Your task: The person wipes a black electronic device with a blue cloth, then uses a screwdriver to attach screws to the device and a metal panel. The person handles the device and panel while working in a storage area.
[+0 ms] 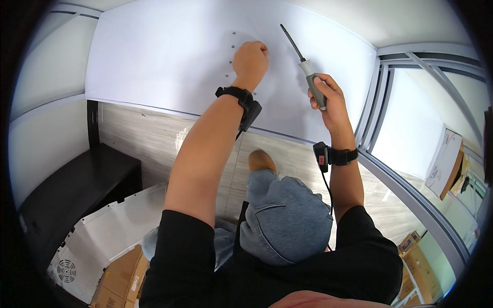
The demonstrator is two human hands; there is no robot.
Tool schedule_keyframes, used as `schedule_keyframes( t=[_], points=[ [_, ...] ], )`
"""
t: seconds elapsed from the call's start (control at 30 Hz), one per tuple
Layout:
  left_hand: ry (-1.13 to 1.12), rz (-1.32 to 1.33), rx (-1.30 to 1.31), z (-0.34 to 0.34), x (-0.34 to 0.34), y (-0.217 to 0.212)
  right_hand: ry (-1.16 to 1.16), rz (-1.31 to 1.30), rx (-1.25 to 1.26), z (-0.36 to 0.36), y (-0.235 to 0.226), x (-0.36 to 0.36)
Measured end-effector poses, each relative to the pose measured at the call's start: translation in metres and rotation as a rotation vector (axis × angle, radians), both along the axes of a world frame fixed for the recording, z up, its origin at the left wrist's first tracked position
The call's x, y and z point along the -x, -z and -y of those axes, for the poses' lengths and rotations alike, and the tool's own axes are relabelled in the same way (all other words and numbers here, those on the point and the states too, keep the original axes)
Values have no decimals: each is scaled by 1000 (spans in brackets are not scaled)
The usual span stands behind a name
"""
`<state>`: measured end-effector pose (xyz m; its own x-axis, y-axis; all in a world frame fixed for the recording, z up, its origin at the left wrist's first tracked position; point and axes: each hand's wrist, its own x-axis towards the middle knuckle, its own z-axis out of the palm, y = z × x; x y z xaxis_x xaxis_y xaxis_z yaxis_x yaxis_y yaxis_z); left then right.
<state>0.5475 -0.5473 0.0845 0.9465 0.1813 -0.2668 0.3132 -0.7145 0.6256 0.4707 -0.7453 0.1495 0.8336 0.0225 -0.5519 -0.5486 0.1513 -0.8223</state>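
My right hand [328, 97] grips a screwdriver [315, 84] by its grey handle, with the dark shaft slanting up and to the left over the white tabletop [154, 56]. Its tip hangs free of any screw. Over the middle of the table, my left hand [250, 62] is closed with the fingers curled in; what they hold, if anything, is hidden. Beside that hand runs a row of several small dark screws [232, 46], spaced apart on the white surface. Another small screw [254, 94] lies close to my left wrist.
A grey metal frame [377, 87] rises at the table's right end. On the left stand a black bench [82, 179] and a pale metal panel [118, 220] with a round vent. A cardboard box [120, 277] sits at the lower left, and more boxes [421, 267] at the lower right.
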Motion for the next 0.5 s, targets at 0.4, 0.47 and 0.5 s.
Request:
schedule_keyframes(
  t=[0.4, 0.47, 0.5],
  points=[
    [-669, 110, 1537, -142, 110, -88, -574, 205, 86, -98, -46, 9],
    [-738, 174, 1604, -175, 142, -101, -679, 241, 99, -125, -58, 13],
    [-743, 209, 1611, -188, 156, -110, -730, 266, 96, -139, -66, 15]
  ],
)
